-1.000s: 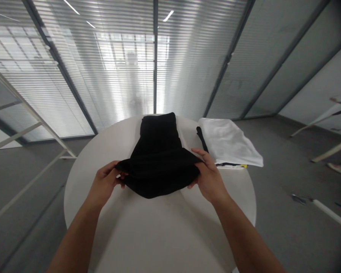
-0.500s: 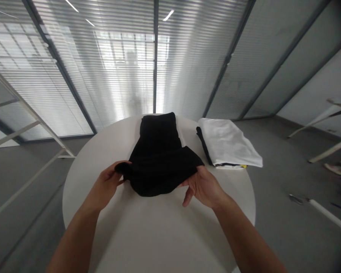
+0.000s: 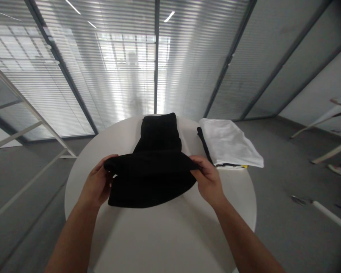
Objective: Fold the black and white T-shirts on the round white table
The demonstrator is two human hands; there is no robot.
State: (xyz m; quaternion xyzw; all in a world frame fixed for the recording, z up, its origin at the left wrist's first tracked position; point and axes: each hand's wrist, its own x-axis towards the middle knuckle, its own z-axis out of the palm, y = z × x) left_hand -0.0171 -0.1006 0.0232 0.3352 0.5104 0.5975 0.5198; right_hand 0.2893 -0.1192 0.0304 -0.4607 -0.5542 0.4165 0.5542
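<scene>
**Head view: narrow two-handed pinch**

The left hand [image 3: 96,182] and right hand [image 3: 207,180] each pinch one end of the black garment's [image 3: 150,185] raised near edge, over the middle of the round white table [image 3: 165,239]. A folded white cloth [image 3: 227,143] lies by the table's far right edge.

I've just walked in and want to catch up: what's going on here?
A person's left hand and right hand pinch opposite sides of a black garment, which lies partly raised on a round white table. A folded white cloth lies on the table to its right.
</scene>
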